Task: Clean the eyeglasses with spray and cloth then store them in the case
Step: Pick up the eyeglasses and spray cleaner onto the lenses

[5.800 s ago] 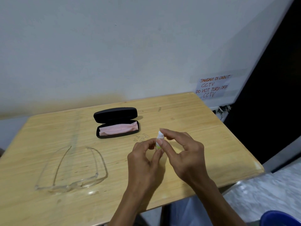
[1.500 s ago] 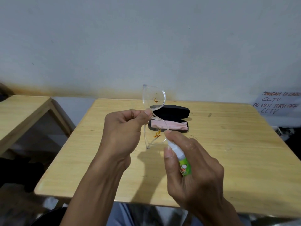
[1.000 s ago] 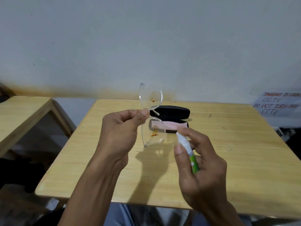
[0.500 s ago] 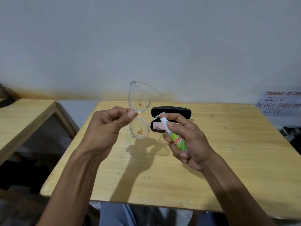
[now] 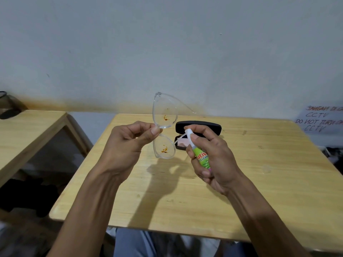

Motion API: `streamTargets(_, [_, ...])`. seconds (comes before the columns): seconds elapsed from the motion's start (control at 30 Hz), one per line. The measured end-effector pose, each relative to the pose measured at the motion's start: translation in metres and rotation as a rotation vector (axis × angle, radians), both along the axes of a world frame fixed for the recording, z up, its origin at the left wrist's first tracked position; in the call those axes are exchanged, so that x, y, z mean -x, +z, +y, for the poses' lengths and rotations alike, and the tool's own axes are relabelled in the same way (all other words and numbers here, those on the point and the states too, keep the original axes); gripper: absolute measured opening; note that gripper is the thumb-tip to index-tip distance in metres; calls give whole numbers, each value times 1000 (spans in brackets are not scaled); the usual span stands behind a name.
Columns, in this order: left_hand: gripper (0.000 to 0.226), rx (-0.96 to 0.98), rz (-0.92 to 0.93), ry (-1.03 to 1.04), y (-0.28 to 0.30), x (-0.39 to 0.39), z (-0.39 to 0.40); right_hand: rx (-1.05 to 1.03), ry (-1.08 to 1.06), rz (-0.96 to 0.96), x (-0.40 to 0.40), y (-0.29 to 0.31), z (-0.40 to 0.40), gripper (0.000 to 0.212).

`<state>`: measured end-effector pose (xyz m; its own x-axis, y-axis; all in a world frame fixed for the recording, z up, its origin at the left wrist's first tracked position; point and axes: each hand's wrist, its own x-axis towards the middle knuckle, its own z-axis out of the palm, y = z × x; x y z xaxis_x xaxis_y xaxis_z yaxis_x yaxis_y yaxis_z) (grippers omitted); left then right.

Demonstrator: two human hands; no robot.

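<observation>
My left hand (image 5: 128, 145) pinches the bridge of the clear-framed eyeglasses (image 5: 164, 115), holding them upright above the table, one lens over the other. Both lenses carry orange-red smears. My right hand (image 5: 213, 156) is wrapped around a small green-labelled spray bottle (image 5: 199, 154), its white nozzle pointing left at the lenses, forefinger on top. Behind my right hand lies the open black case (image 5: 202, 126) with the pink cloth (image 5: 182, 142) inside, mostly hidden by my fingers.
The wooden table (image 5: 259, 173) stands against a pale wall. A second wooden table (image 5: 27, 130) sits to the left, with a gap between the two. A handwritten CCTV notice (image 5: 319, 120) hangs at the right. My knees show below the table's front edge.
The glasses were lifted off the table into my left hand. Over the last second they turned slightly and my right hand brought the spray bottle up beside the lenses.
</observation>
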<state>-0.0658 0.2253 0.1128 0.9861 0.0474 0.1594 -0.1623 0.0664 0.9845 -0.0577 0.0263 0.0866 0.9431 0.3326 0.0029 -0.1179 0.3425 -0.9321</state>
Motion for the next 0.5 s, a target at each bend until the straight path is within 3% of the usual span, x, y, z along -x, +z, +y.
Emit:
streamTargets(0.2, [17, -17, 5, -33, -6, 1, -4, -111, -25, -24, -3, 19, 0, 15])
streamTargets(0.5, [18, -25, 17, -30, -6, 3, -7, -105, -105, -70, -1, 30, 6, 10])
